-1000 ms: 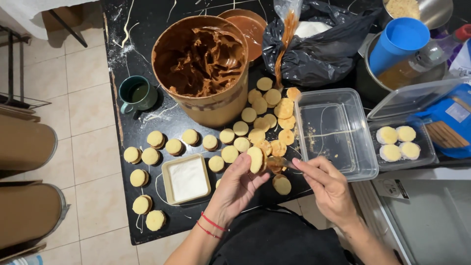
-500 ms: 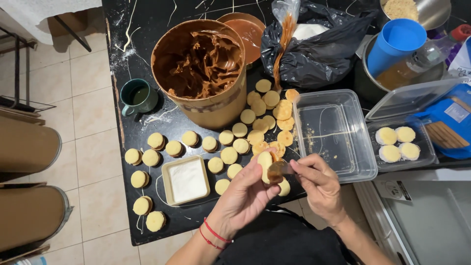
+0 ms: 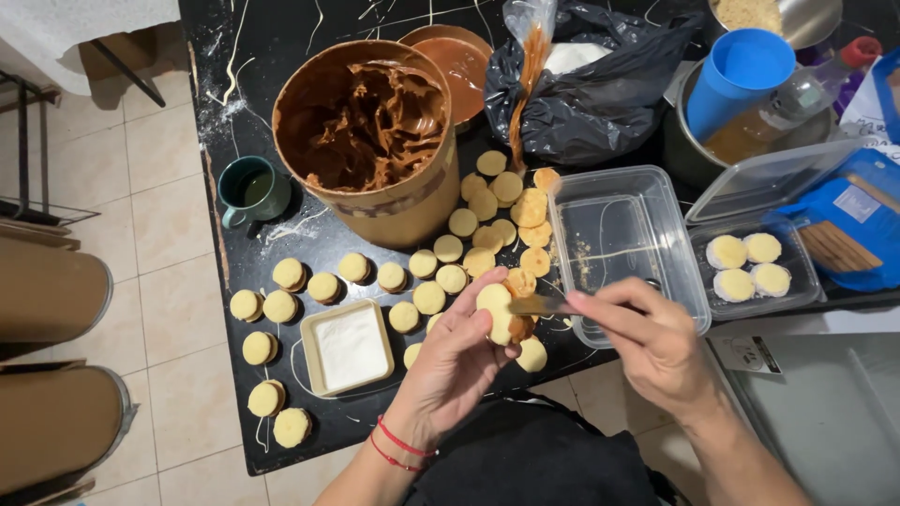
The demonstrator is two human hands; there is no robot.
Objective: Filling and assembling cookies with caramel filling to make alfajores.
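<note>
Now the round pale cookie (image 3: 494, 309) carries brown filling underneath.

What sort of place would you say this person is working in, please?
Probably a home kitchen set up for sweet-making: a black marble-look table on a tiled floor, a big tub of brown caramel spread, and rows of small round biscuits awaiting filling.

Bright, even light from above, soft small shadows, a little shine on the clear plastic box (image 3: 626, 245), sharp in the middle, edges bent outward a bit
</note>
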